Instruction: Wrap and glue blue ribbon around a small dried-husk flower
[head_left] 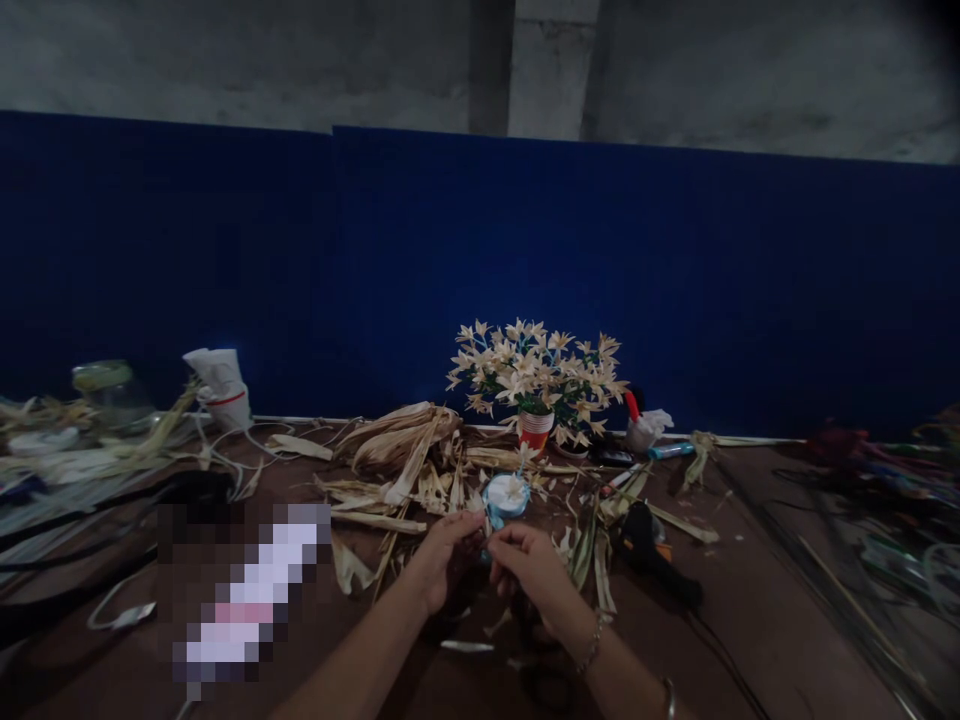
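Note:
My left hand (444, 556) and my right hand (534, 568) meet over the brown table (757, 610), fingers curled and pinched together on something small that I cannot make out in the dim light. Just beyond them sits a roll of light blue tape (505, 496) with a small straw flower on it. Dried corn husks (409, 450) lie in a heap behind the hands. A red and white cup (535, 428) holding a bunch of pale husk flowers (534, 372) stands further back.
A black glue gun (652, 552) lies right of my hands with its cord trailing forward. A glass jar (112, 392) and a white cup (223, 388) stand at the far left. A blue partition (480, 270) closes off the back. Wires and sticks clutter the right side.

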